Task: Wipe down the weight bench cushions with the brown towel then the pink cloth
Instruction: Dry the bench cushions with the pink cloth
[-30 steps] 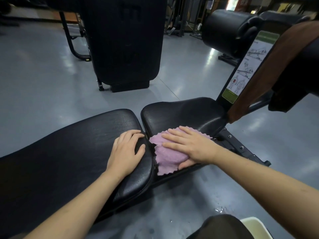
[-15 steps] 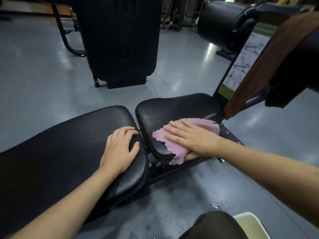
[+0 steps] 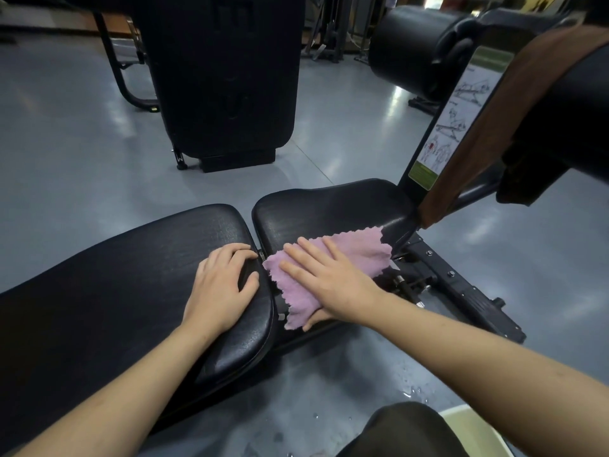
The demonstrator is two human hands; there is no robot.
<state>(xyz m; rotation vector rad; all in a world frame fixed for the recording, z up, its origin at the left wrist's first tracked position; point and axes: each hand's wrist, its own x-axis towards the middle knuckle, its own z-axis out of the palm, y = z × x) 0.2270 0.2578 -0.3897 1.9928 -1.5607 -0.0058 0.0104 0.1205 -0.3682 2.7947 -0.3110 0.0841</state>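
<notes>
A right hand point(image 3: 326, 278) lies flat, fingers straight, pressing the pink cloth point(image 3: 329, 268) onto the black seat cushion point(image 3: 329, 206), while just beside it the left hand point(image 3: 220, 288) rests open on the back cushion point(image 3: 131, 275).

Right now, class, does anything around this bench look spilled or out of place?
Yes. Water droplets lie spilled on the grey floor beside the bench, near the right forearm. The brown towel hangs draped over the upright frame, not in use. The pink cloth is on the seat cushion.
</notes>
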